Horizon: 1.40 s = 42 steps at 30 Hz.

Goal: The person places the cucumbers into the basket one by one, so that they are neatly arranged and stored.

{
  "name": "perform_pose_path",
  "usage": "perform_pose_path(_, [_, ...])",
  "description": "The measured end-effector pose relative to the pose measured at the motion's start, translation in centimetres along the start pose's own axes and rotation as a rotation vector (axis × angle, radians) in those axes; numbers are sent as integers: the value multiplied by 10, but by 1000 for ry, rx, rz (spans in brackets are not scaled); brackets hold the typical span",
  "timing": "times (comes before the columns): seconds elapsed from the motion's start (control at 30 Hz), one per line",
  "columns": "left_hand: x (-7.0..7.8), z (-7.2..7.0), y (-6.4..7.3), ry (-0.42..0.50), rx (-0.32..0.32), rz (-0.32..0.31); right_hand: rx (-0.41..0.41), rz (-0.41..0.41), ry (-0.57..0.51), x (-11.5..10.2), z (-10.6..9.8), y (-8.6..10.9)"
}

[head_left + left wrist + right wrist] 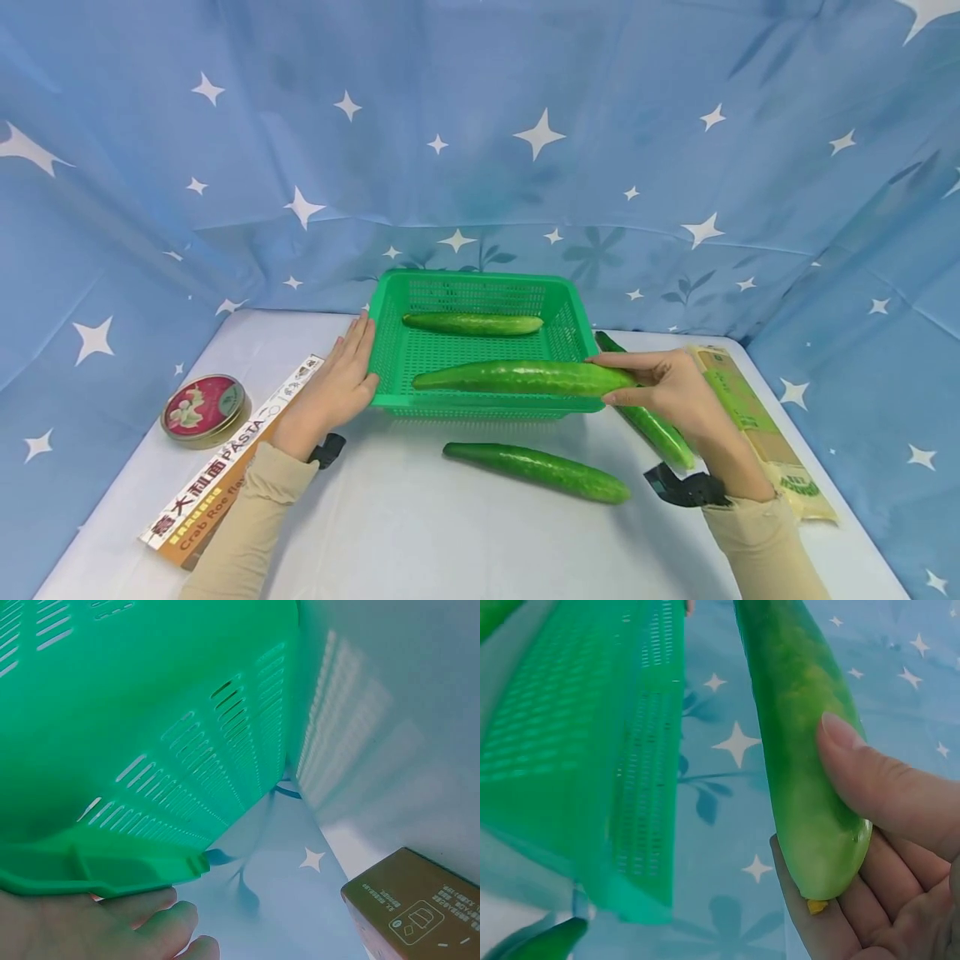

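Note:
A green plastic basket with slotted walls stands on the white table. My left hand touches its left side, fingers mostly straight along the rim; the left wrist view shows those fingers beneath the rim. In my right hand is one end of a cucumber, pinched between thumb and fingers and held level over the basket's near side. Inside, along the back, lies another cucumber. The right wrist view shows the thumb pressed on the held cucumber's pale end.
One cucumber lies in front of the basket, another to its right, partly under my right hand. At left are a round red-topped tin and a long pasta box. A yellow-green packet lies far right. Blue starry cloth hangs behind.

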<state>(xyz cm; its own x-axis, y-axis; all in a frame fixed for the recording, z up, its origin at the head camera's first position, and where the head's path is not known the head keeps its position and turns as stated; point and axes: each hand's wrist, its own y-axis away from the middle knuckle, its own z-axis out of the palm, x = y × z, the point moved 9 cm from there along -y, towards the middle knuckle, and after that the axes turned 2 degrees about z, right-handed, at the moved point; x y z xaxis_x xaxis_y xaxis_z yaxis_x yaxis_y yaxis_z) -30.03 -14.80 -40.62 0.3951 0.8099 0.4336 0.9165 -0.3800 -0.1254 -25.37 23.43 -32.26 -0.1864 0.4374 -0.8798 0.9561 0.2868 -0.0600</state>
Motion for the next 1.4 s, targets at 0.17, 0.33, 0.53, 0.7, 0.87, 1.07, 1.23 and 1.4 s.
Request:
perform_pose_path(0.17, [1, 0, -1, -3, 0, -1, 15, 17, 3, -11, -4, -33])
perform_pose_path(0.33, [3, -2, 0, 1, 17, 11, 4, 81, 9, -16, -5, -66])
perform_pose_path(0.53, [6, -2, 0, 0, 17, 18, -7, 109, -18, -11, 3, -106])
perform_pose_path(0.7, [6, -2, 0, -3, 13, 16, -8, 125, -9, 5, 14, -136])
perform_pose_path(0.87, [6, -2, 0, -7, 12, 16, -26, 179, -23, 26, 27, -157])
perform_pose_path(1.07, [6, -3, 0, -1, 9, 13, -41, 230, 1, 43, 40, -168])
perform_pose_path(1.23, [6, -3, -1, -1, 9, 13, -58, 254, -21, 50, 50, -171])
perform_pose_path(1.4, [4, -2, 1, 11, 7, 5, -54, 269, -13, 63, 57, -176])
